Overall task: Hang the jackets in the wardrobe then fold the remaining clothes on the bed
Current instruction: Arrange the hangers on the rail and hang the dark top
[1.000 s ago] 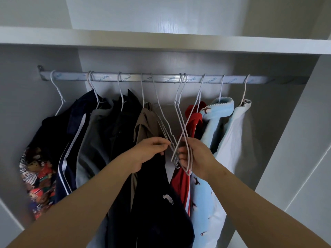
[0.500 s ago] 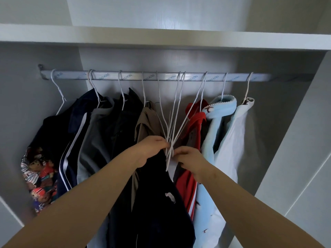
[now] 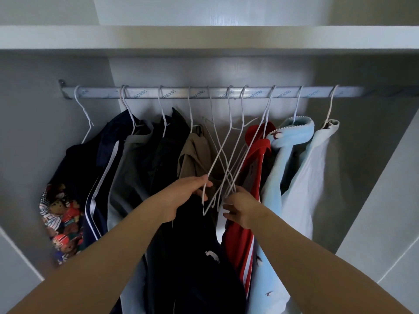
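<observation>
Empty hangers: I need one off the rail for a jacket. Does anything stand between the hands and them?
No: the left hand and right hand both grip the empty hangers. Their wires cross one another, so one may snag coming off.

Inside the wardrobe (image 3: 374,177), a silver rail (image 3: 204,92) crosses the upper middle of the frame and carries jackets on white wire hangers. From the left hang a navy jacket (image 3: 99,177) with white stripes, a grey jacket (image 3: 129,166), a black jacket (image 3: 163,159) and a khaki jacket (image 3: 195,155). Right of centre hang a red jacket (image 3: 256,159), a pale blue jacket (image 3: 285,155) and a white jacket (image 3: 313,173). Between khaki and red, the empty hangers (image 3: 229,155) dangle crossed and tangled, with their lower ends held by the left hand (image 3: 186,196) and the right hand (image 3: 242,211).
</observation>
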`<state>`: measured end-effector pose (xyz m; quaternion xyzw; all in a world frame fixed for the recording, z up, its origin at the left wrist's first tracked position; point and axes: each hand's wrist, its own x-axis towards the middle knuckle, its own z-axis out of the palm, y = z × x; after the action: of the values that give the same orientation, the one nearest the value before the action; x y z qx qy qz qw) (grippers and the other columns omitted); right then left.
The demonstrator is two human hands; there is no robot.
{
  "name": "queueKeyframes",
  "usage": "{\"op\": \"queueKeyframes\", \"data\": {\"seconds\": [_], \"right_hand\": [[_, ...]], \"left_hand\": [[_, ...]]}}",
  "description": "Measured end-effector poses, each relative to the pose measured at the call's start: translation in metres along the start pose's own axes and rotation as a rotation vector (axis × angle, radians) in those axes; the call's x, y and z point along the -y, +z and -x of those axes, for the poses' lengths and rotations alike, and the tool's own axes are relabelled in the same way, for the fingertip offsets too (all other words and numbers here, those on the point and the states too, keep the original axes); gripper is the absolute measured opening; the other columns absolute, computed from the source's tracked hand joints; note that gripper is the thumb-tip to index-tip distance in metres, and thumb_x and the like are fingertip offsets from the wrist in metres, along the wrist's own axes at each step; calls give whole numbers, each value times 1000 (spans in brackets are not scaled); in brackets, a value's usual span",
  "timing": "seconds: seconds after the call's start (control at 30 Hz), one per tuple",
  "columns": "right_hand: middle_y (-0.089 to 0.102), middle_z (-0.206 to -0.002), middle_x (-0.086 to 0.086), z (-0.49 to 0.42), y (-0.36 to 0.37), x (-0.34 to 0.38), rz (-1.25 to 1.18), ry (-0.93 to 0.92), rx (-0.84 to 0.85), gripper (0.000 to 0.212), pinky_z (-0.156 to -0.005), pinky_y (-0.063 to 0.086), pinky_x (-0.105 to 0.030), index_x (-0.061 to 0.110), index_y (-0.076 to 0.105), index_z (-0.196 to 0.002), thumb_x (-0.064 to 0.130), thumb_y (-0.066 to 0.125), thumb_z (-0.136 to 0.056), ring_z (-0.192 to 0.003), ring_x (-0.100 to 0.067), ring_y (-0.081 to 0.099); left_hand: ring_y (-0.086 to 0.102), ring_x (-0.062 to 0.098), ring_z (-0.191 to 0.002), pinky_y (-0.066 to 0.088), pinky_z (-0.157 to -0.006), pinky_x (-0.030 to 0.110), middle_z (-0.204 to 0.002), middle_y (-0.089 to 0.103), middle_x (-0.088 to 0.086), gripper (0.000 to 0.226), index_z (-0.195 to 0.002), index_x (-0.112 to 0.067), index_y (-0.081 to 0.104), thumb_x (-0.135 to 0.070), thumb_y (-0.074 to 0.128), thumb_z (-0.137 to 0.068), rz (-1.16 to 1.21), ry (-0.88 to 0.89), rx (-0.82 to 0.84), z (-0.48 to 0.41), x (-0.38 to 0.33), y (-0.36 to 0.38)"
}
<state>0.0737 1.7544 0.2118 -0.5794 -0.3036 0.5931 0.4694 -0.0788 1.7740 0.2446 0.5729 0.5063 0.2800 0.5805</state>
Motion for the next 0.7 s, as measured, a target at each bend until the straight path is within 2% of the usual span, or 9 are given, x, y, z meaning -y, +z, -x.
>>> {"op": "queueKeyframes", "data": {"seconds": [0.03, 0.1, 0.17, 0.23, 0.3, 0.43, 0.57, 0.7], "right_hand": [[51, -123, -12, -3, 0, -1, 6, -1, -5, 46, -96, 40, -40, 16, 42, -132, -7, 39, -93, -122, -29, 46], [53, -113, -8, -7, -2, -2, 45, -13, -3, 36, -98, 40, -40, 15, 47, -125, -2, 45, -92, -116, -26, 48], [54, -97, -2, -11, -4, -3, 93, -38, 22, 26, -96, 42, -39, 16, 49, -114, 2, 50, -92, -101, -20, 49], [53, -87, 1, -12, -6, -5, 123, -90, 44, 19, -83, 45, -32, 18, 49, -106, 6, 51, -92, -84, -14, 51], [54, -82, 2, -12, -7, -7, 154, -166, 47, 16, -69, 44, -24, 17, 50, -102, 6, 53, -91, -71, -9, 50], [57, -80, 1, -12, -14, -8, 220, -366, -9, 17, -53, 43, -7, 5, 58, -104, 1, 59, -88, -69, -5, 54], [61, -81, 4, -10, -20, -6, 238, -431, 3, 16, -52, 41, -2, 2, 63, -103, 2, 62, -87, -71, -1, 56], [66, -80, 4, -12, -17, -11, 216, -508, -24, 15, -61, 48, -7, -1, 66, -100, -2, 59, -88, -67, 3, 62]], "left_hand": [[57, 12, -73, 44, -69, 23, -78, 60, 0, 21, -95, -23, 66, -39, 54, -91, -59, 21, 1, -2, 3, 1], [59, 11, -89, 45, -80, 22, -95, 63, -1, 19, -99, -28, 63, -39, 64, -84, -147, 71, -14, -9, 8, 6], [59, 15, -103, 46, -90, 26, -113, 62, 2, 41, -113, -25, 59, -39, 72, -77, -173, 77, -37, -17, 11, 11], [57, 18, -109, 46, -96, 28, -120, 58, 3, 56, -125, -23, 53, -35, 75, -75, -185, 57, -32, -23, 12, 16], [57, 15, -106, 46, -93, 24, -115, 58, 1, 49, -124, -21, 53, -27, 73, -79, -200, 51, -13, -27, 12, 21], [58, 6, -87, 45, -70, 6, -94, 63, -3, 22, -107, -13, 64, -14, 65, -86, -193, 86, 43, -31, 13, 27], [58, -2, -84, 46, -70, 5, -89, 63, -10, 21, -109, -11, 65, -12, 61, -89, -166, 116, 54, -30, 15, 26], [61, 3, -87, 47, -73, 9, -90, 66, -7, 18, -105, -11, 67, -14, 62, -89, -106, 123, 19, -24, 22, 28]]}}
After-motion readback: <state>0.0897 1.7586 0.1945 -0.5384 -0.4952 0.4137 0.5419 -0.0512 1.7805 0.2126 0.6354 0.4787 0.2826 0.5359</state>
